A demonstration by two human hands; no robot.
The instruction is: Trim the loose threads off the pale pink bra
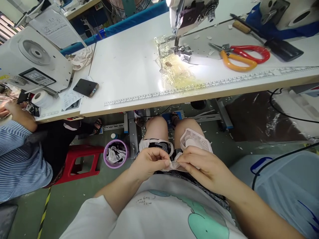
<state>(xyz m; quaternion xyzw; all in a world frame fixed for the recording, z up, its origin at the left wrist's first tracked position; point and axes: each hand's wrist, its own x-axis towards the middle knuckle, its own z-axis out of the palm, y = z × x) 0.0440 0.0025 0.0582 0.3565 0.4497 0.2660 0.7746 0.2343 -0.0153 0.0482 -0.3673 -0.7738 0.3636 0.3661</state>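
Note:
A pale pink lace bra [195,139] lies across my lap, its strap and one cup showing over my thighs. My left hand [151,162] pinches the near edge of the bra between thumb and forefinger. Close beside it, my right hand [204,167] pinches the same edge, fingertips a short gap apart from the left ones. A thin dark line runs between the two pinches, too fine to identify. Folded fingers hide part of the fabric.
Above my knees, a white sewing table [124,66] carries a lit sewing machine [191,15], orange-and-red-handled scissors [240,58] and a phone [86,87]. A purple bin [104,156] stands left on the floor. Beyond it, a person in striped clothing [22,162] sits on a red stool [79,159].

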